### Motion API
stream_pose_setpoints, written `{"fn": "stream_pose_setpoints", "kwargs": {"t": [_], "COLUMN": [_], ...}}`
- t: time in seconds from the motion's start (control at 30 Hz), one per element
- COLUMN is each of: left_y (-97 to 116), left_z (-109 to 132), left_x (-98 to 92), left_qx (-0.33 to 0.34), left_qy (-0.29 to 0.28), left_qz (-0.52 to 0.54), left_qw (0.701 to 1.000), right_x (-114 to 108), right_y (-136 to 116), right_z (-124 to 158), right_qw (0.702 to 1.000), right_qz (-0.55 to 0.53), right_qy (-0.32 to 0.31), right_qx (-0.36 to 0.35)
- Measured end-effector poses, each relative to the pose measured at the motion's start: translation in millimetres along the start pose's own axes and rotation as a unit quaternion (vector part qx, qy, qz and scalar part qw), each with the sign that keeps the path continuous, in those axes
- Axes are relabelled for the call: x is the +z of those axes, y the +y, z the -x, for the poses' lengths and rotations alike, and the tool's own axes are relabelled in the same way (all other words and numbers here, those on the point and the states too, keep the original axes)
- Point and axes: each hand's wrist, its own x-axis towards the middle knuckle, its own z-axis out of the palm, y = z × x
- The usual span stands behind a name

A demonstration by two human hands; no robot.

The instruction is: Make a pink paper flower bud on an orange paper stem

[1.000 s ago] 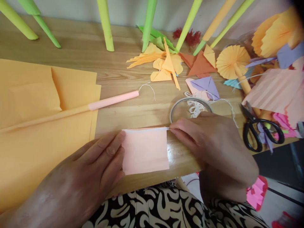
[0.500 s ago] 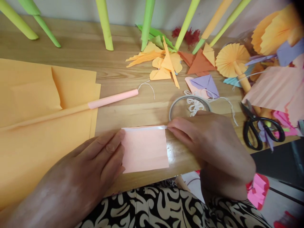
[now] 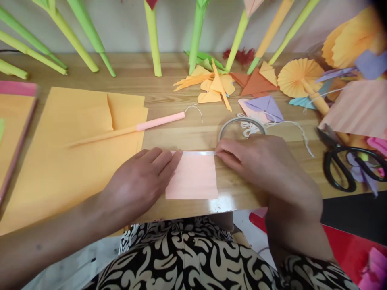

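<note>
Paper: left hand presses ten-o'clock corner, fingers extended; right hand pinches pale strip at two o'clock. I judge uneven pull could crease edge.

Tape along your pink paper
Your left hand rests on its left side; your right hand pinches the tape's end

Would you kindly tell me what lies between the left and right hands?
In the head view, a rectangular pale-pink paper sheet, with a shiny strip along its far edge, lies between the left hand and right hand.
</note>
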Motion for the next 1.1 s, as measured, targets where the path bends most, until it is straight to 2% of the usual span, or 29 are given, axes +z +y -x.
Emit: {"fn": "stream_pose_setpoints", "kwargs": {"t": [0.17,0.3,0.47,0.57,0.67,0.73,0.83,0.97,1.03,1.1], "left_y": [5,10,16,12,2,-4,-9,-9,-9,-9], "left_z": [-15,-31,-55,-68,-78,-81,-83,-81,-79,-77], "left_x": [-0.3,-10.2,-23.6,-18.8,-6.6,0.1,3.2,0.2,-0.8,-1.2], "left_qx": [-0.032,-0.063,-0.069,-0.087,-0.116,-0.130,-0.137,-0.138,-0.128,-0.128], "left_qy": [-0.103,-0.185,-0.218,-0.182,-0.071,-0.033,-0.040,-0.046,-0.034,-0.024], "left_qz": [-0.049,-0.054,0.003,0.068,0.145,0.193,0.234,0.276,0.340,0.429], "left_qw": [0.993,0.979,0.973,0.977,0.980,0.972,0.962,0.950,0.931,0.894], "right_x": [1,-1,-4,-2,3,5,5,-6,-12,-16], "right_y": [-2,-3,-2,1,3,3,-1,-6,-6,-5], "right_z": [-2,-3,-2,-2,-3,-3,1,11,15,17], "right_qw": [0.999,0.999,0.999,0.999,0.998,0.998,0.998,0.993,0.989,0.987], "right_qz": [0.007,-0.017,-0.043,-0.052,-0.059,-0.051,-0.034,-0.059,-0.071,-0.075], "right_qy": [-0.024,-0.035,-0.023,-0.006,0.020,0.039,0.059,0.104,0.132,0.142], "right_qx": [0.026,0.023,0.017,0.009,0.001,-0.003,-0.015,-0.009,-0.015,-0.026]}}
